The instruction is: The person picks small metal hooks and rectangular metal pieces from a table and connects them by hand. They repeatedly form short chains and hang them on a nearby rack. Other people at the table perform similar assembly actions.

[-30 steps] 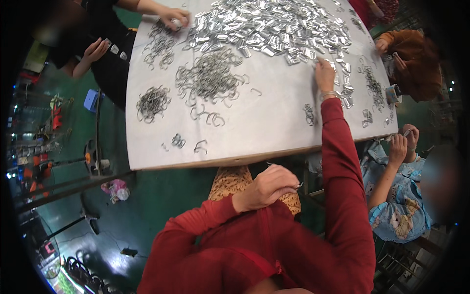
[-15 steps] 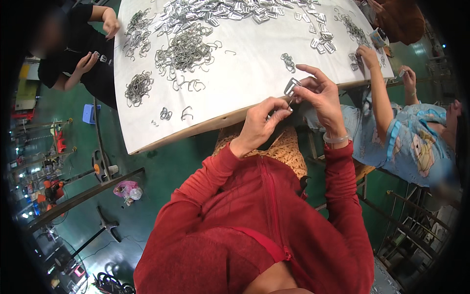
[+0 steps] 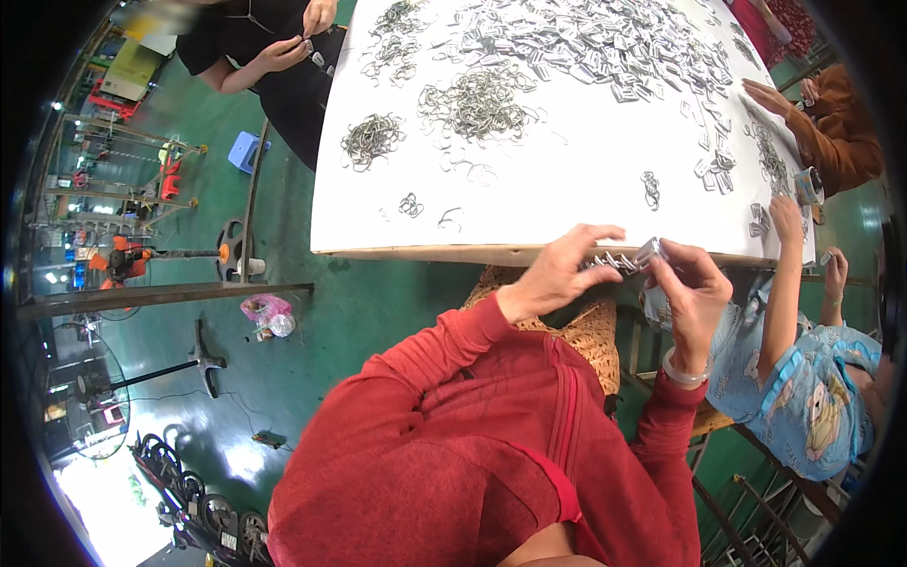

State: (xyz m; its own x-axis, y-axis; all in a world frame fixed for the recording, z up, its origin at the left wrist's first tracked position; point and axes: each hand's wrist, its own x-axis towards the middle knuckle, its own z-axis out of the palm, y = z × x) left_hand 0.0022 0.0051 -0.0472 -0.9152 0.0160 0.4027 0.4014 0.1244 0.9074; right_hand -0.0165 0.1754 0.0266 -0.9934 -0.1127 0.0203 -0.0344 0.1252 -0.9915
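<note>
My left hand (image 3: 557, 276) is just off the table's front edge, thumb and forefinger spread around a short row of small bent-wire metal hooks (image 3: 616, 264). The row appears to rest in its grip, though the lower fingers are hidden. My right hand (image 3: 694, 291) pinches a flat silver metal buckle (image 3: 650, 251) between thumb and fingertips. The buckle sits at the right end of the row; whether they are linked I cannot tell. Beyond my hands, a small cluster of wire hooks (image 3: 651, 190) lies on the white tabletop (image 3: 557, 203).
A large heap of silver buckles (image 3: 605, 47) covers the far table. Heaps of wire hooks (image 3: 477, 104) lie to the left. Co-workers sit around: a person in black (image 3: 274, 80) at left, one in a blue patterned top (image 3: 803, 397) at right. A round tape roll (image 3: 809, 186) stands at the right edge.
The view has shifted, so the table appears farther right and lower. My hands have moved apart slightly; the left one has opened wider, revealing the row of wire hooks. The buckle remains in my right hand.
</note>
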